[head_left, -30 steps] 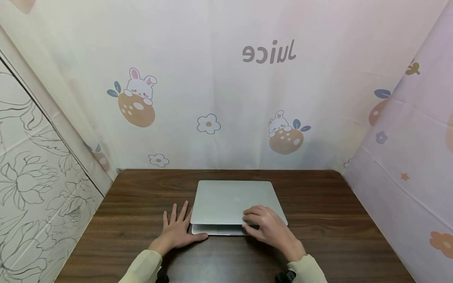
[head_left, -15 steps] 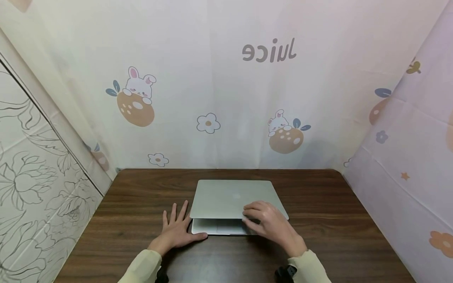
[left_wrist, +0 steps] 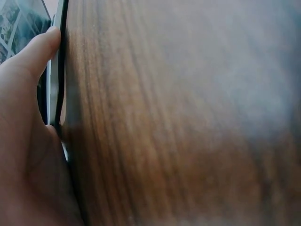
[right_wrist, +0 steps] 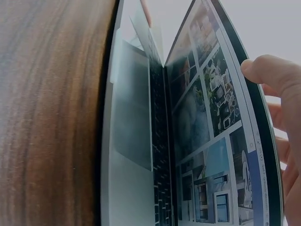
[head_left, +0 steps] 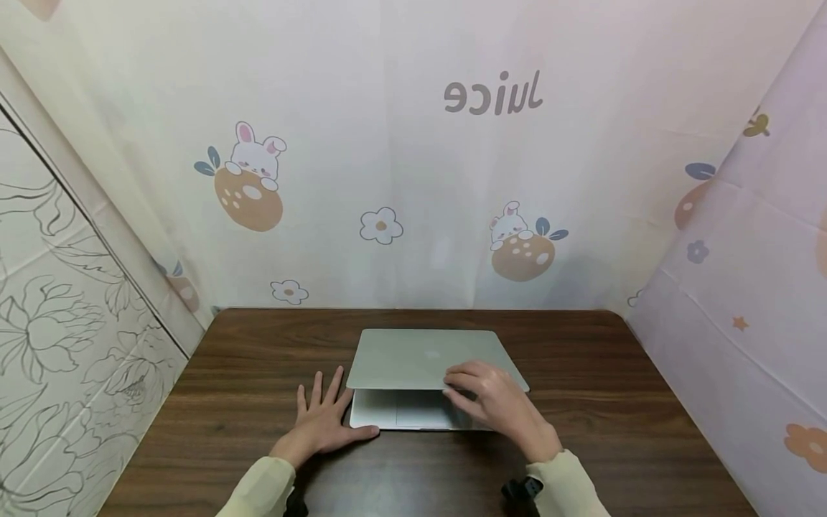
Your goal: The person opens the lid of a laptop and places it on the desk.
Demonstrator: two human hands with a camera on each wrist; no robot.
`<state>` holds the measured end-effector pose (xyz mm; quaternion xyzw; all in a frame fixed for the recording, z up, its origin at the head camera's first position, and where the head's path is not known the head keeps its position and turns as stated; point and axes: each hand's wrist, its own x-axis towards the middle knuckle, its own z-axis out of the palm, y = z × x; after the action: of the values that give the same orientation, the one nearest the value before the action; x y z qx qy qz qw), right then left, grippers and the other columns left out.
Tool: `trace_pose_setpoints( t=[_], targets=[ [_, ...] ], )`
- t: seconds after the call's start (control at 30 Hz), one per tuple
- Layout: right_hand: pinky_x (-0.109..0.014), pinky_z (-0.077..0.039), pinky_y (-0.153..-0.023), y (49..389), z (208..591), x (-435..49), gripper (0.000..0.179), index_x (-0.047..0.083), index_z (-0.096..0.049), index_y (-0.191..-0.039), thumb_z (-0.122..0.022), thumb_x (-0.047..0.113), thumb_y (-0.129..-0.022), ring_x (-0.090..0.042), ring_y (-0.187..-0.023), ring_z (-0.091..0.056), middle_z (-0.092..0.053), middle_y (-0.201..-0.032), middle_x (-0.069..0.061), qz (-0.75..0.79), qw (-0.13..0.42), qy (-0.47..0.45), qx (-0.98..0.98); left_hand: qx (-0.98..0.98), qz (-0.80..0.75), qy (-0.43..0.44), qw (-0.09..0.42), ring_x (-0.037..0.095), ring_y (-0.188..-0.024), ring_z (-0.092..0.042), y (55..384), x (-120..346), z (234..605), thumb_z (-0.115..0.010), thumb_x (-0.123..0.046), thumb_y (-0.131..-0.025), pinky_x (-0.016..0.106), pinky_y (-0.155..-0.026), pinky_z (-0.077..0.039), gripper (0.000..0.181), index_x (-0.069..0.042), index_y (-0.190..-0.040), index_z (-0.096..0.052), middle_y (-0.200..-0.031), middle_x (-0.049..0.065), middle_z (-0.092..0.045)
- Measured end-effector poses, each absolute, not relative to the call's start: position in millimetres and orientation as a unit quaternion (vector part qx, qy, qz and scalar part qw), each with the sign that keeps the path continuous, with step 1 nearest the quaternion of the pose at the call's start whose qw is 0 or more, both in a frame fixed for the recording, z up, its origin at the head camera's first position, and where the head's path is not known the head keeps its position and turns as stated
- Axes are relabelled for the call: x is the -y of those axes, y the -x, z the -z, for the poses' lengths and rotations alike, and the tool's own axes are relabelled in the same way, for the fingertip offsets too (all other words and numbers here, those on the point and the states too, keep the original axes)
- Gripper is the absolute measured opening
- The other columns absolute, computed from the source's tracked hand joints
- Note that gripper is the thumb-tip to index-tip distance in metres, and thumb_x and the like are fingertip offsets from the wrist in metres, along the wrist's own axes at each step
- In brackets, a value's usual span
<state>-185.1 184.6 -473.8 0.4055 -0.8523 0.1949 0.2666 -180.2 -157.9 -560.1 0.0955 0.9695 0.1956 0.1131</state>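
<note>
A silver laptop (head_left: pixel 413 359) sits partly open on the wooden table, its lid raised at the near edge. My right hand (head_left: pixel 487 398) pinches that lid edge, thumb below and fingers on top. In the right wrist view the thumb (right_wrist: pixel 263 68) lies on the screen's dark border, and the lit screen (right_wrist: pixel 211 122) shows a grid of pictures above the black keyboard (right_wrist: pixel 160 174). My left hand (head_left: pixel 323 424) is spread flat at the laptop's left front corner. Its thumb (left_wrist: pixel 42 44) rests on the base's front edge in the left wrist view.
The dark brown table (head_left: pixel 258 345) stretches to both sides of the laptop. Behind it hangs a pale curtain (head_left: pixel 388 143) printed with rabbits and flowers. A panel with line-drawn flowers (head_left: pixel 58 337) stands at the left. Both sleeves are pale yellow.
The laptop's lid has risen at its near edge, showing more of the trackpad area. My right hand has moved up with it; my left hand has stayed in place.
</note>
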Motion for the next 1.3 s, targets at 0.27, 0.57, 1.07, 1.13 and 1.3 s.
trace_pose_setpoints(
  t=[0.27,0.57,1.07,1.13,1.3],
  targets=[
    [-0.034,-0.062,-0.076,189.4,469.3,-187.0,0.018,0.012,-0.081,-0.101,-0.084,0.017,-0.085,-0.016,-0.093,-0.074,-0.078,-0.102,-0.001,-0.191,0.281,-0.403,0.85,-0.972,-0.182,-0.099,0.107,0.046,-0.158,0.012,180.6,157.6,561.3,-0.055,-0.095,-0.071,0.072,-0.118,0.012,0.116,-0.023,-0.16,-0.04,-0.175,0.005,-0.002],
    [-0.037,-0.062,-0.077,189.5,468.7,-187.1,0.018,0.012,-0.081,-0.102,-0.084,0.018,-0.085,-0.018,-0.093,-0.074,-0.078,-0.102,-0.001,-0.184,0.276,-0.406,0.851,-0.968,-0.194,-0.109,0.116,0.047,-0.157,0.012,180.4,159.6,558.6,-0.055,-0.092,-0.075,0.073,-0.117,0.015,0.114,-0.019,-0.161,-0.039,-0.175,0.007,-0.002],
    [-0.037,-0.062,-0.077,187.6,468.3,-185.5,0.017,0.013,-0.081,-0.102,-0.084,0.019,-0.086,-0.017,-0.092,-0.074,-0.078,-0.102,-0.001,-0.183,0.275,-0.401,0.854,-0.966,-0.205,-0.1,0.12,0.045,-0.157,0.014,182.6,158.7,561.7,-0.058,-0.092,-0.073,0.072,-0.117,0.016,0.116,-0.021,-0.162,-0.035,-0.175,0.006,0.0],
    [-0.037,-0.062,-0.077,188.4,467.7,-185.6,0.017,0.012,-0.081,-0.101,-0.084,0.019,-0.086,-0.017,-0.092,-0.074,-0.078,-0.102,-0.001,-0.184,0.276,-0.402,0.854,-0.966,-0.207,-0.1,0.118,0.046,-0.157,0.014,181.8,158.9,561.9,-0.059,-0.091,-0.073,0.072,-0.117,0.016,0.116,-0.021,-0.162,-0.034,-0.175,0.006,0.0],
    [-0.037,-0.062,-0.077,191.9,465.9,-185.7,0.017,0.012,-0.081,-0.101,-0.084,0.018,-0.085,-0.018,-0.092,-0.075,-0.078,-0.101,-0.002,-0.19,0.283,-0.403,0.85,-0.967,-0.206,-0.1,0.113,0.045,-0.158,0.013,181.5,159.0,562.3,-0.059,-0.091,-0.074,0.072,-0.117,0.015,0.116,-0.025,-0.164,-0.029,-0.175,0.005,-0.001]
  ],
)
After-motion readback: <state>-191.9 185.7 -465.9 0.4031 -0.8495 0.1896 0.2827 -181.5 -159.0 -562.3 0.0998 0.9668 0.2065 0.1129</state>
